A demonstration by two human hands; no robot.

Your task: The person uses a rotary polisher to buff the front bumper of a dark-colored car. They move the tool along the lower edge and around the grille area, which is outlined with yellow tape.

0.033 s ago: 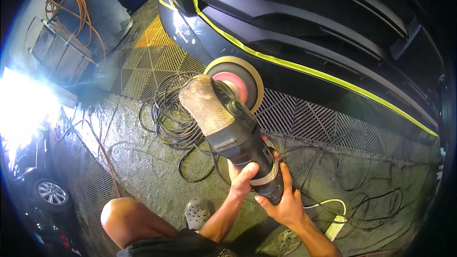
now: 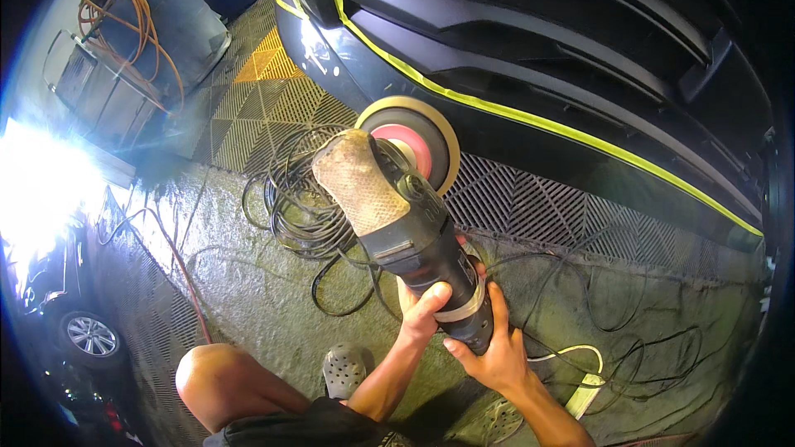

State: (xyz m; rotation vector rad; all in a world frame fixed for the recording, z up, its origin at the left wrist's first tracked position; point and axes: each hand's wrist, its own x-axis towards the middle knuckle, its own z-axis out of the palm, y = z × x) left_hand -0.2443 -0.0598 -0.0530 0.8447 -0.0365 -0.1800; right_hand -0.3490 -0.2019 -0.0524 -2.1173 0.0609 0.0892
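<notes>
The power polisher [image 2: 399,244] has a long black plastic body, with a pale, stained, mesh-textured cover [image 2: 362,186] over its head and a light greyish band [image 2: 464,305] around its handle. At the front sits a round polishing pad [image 2: 439,134] ringed in tan, dark grey and pink, its face turned away from the wearer.

The polisher is held up slantwise in front of the person, head toward the upper left and handle toward the lower right. The left hand [image 2: 421,314] grasps the handle just behind the head, thumb on top and fingertips showing at the far side. The right hand [image 2: 497,358] is wrapped around the rear end, just beside the left, with its index finger along the side.

The pad overlaps the lower edge of a dark, glossy car bumper [image 2: 530,157] edged with yellow-green masking tape [image 2: 497,113]; whether they touch cannot be told. A loose coil of black cable [image 2: 302,219] lies on the floor beyond the head. Small pale markings show on the black housing, too small to read.
</notes>
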